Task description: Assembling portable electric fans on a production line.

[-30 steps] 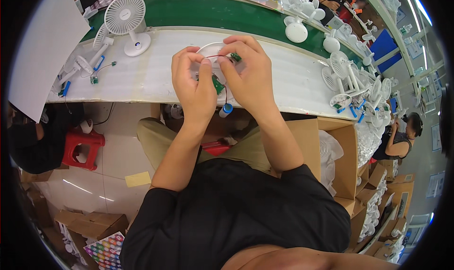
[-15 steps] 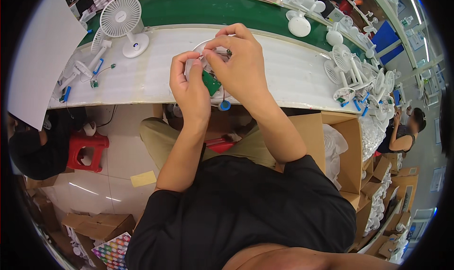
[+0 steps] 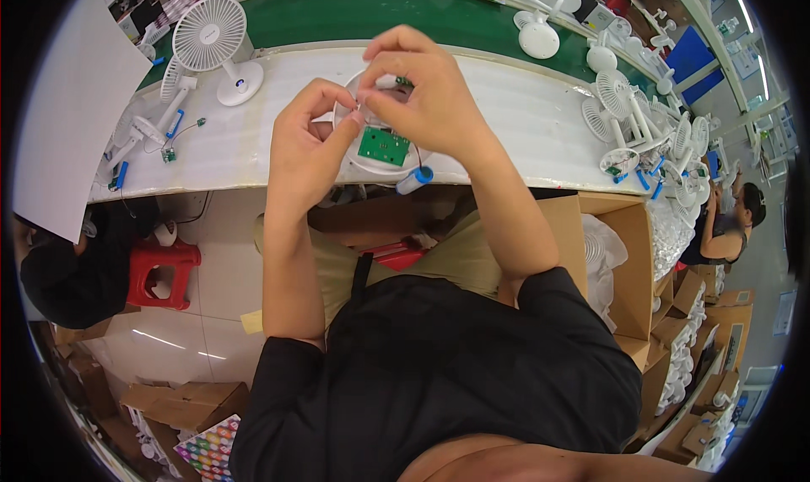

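Observation:
Over a round white fan base [image 3: 356, 168] on the bench, the fingertips of both my hands nearly meet in a pinch. My left hand [image 3: 310, 140] is closed, thumb against forefinger. My right hand [image 3: 422, 94] pinches just beside it. Whatever lies between the fingertips is too small to make out; it may be a thin wire end. Below the fingers a green circuit board [image 3: 384, 146] rests in the base. A blue cylindrical battery [image 3: 415, 179] on a dark wire hangs at the bench's near edge. A small green board [image 3: 403, 81] shows by my right fingers.
A white desk fan [image 3: 211, 35] stands at the left, near more fan parts and blue batteries [image 3: 175, 124]. Several white fans [image 3: 620, 102] crowd the bench's right end. A green belt [image 3: 337, 14] runs behind. An open carton [image 3: 616, 263] sits by my right side.
My left hand has shifted left and its wrist has turned outward. My right hand has risen slightly. The green board now lies flatter and more exposed, and the battery has swung right.

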`<state>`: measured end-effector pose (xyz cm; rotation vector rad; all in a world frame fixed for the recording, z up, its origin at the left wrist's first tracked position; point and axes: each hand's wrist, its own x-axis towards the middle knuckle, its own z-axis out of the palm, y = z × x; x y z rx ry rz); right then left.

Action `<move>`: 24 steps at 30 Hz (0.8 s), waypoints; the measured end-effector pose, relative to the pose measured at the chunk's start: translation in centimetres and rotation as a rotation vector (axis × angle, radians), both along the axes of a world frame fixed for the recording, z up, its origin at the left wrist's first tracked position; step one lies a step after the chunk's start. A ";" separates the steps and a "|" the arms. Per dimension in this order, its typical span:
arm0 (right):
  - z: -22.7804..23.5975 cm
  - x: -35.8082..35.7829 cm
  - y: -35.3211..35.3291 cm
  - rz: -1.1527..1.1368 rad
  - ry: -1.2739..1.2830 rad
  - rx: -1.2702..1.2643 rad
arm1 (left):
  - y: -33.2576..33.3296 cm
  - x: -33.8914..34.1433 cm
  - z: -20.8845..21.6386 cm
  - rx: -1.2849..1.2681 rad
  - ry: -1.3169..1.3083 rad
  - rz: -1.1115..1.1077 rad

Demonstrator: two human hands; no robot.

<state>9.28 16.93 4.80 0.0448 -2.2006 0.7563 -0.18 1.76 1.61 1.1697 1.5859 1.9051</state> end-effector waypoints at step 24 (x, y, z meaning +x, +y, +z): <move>0.2 1.5 -7.5 -0.073 0.442 -0.807 | -2.7 0.5 3.2 0.038 0.079 0.284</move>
